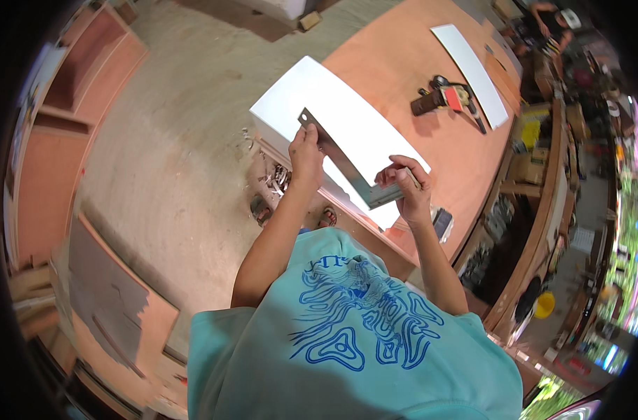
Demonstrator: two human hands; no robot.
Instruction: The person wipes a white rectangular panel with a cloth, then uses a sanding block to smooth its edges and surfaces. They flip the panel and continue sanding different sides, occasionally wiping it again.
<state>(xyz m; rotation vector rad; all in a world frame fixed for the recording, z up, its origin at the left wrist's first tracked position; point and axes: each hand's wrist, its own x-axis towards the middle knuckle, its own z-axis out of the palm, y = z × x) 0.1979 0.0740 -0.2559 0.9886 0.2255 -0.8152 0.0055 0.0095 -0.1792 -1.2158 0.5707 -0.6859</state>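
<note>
A white rectangular board (347, 119) lies on the orange-brown workbench (417, 63), overhanging its near edge. A grey metal square ruler (340, 157) rests across the board. My left hand (306, 152) presses on the ruler's upper part near the board's left edge. My right hand (406, 187) grips the ruler's lower end at the board's near corner, fingers curled around it; whether it also holds a pencil I cannot tell.
A power tool with a red body and black cord (445, 98) lies on the bench beyond the board, beside a long white strip (469, 70). Another person (550, 28) works at the far right. Wooden cabinet parts (60, 140) stand left on the dusty floor.
</note>
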